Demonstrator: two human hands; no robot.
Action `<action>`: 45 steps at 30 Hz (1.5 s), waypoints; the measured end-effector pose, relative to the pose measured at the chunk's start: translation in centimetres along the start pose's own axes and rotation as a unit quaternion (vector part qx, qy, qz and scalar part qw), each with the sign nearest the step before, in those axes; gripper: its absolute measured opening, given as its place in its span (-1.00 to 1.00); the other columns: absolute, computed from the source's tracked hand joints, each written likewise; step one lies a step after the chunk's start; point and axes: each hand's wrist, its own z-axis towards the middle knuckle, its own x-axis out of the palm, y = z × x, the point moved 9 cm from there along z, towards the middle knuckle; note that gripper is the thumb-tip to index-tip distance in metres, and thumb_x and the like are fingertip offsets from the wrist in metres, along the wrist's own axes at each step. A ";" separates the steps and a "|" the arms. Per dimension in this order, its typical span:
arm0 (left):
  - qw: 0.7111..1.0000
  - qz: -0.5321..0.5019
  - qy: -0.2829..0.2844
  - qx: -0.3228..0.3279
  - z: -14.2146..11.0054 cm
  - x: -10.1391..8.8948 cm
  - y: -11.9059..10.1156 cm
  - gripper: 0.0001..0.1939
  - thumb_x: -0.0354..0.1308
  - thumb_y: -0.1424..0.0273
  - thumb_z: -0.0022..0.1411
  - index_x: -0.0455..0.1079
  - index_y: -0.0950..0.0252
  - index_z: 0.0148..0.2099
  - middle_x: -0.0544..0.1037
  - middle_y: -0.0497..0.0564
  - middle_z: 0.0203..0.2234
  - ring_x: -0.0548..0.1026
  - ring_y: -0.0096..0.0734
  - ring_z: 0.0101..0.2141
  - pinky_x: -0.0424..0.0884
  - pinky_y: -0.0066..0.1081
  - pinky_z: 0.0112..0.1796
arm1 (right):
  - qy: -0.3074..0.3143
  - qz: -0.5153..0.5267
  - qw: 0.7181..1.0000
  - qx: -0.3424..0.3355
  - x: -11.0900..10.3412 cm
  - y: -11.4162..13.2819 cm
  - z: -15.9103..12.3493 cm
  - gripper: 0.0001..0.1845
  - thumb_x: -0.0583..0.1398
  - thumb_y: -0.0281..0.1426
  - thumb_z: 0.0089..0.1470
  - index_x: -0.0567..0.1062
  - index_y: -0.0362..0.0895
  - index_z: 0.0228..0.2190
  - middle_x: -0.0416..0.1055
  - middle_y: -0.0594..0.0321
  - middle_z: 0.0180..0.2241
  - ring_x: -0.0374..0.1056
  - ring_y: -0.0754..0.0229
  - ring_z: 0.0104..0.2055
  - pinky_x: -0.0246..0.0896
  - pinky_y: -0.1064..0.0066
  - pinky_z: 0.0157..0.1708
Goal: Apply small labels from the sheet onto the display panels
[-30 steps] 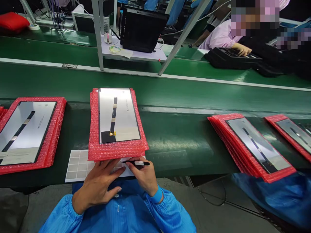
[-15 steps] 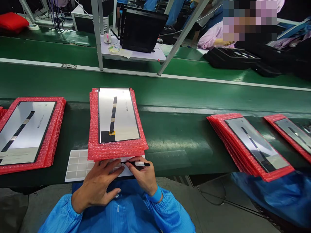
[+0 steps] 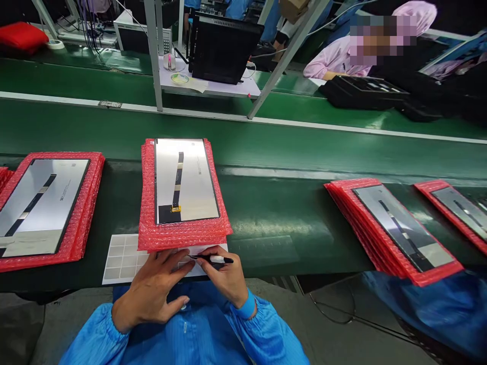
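The right hand (image 3: 227,279) pinches 1 black-and-white pen-like tool (image 3: 218,259) over a gridded white sheet (image 3: 119,259); the left hand (image 3: 152,289) lies spread there. Red bubble-wrap sleeves (image 3: 182,239), topped by 1 display panel (image 3: 201,190), overlap the sheet.

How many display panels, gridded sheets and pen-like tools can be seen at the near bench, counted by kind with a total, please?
Display panels in view: 4
Gridded sheet: 1
Pen-like tool: 1
Total: 6
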 end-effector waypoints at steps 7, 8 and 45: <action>1.000 0.003 -0.011 0.006 -0.1 -0.1 -0.1 -0.18 0.39 0.22 0.13 0.28 0.07 0.42 0.34 0.14 0.34 0.29 0.16 0.28 0.20 0.09 0.26 | 0.003 0.004 1.000 0.009 0.0 0.3 0.0 -0.90 0.38 -0.32 0.10 0.65 -0.09 -0.39 0.63 0.23 -0.48 0.49 0.16 -0.49 0.36 0.41 -0.45; 1.000 0.004 -0.013 0.007 -0.1 -0.2 -0.2 -0.17 0.39 0.23 0.12 0.27 0.06 0.42 0.31 0.15 0.35 0.29 0.17 0.29 0.21 0.09 0.25 | 0.001 0.009 1.000 0.014 0.0 0.3 -0.1 -0.89 0.39 -0.31 0.10 0.65 -0.09 -0.40 0.62 0.23 -0.49 0.48 0.16 -0.50 0.35 0.40 -0.47; 0.896 -0.098 -0.346 0.262 3.6 -14.9 5.2 -0.54 0.05 0.13 0.41 0.51 0.37 0.09 0.68 0.27 -0.21 0.63 0.06 -0.05 0.58 -0.01 -0.10 | -0.015 0.082 0.996 -0.023 -1.7 10.2 10.9 -0.74 0.45 -0.26 -0.04 0.51 -0.08 -0.46 0.43 0.32 -0.59 0.34 0.21 -0.56 0.24 0.42 -0.56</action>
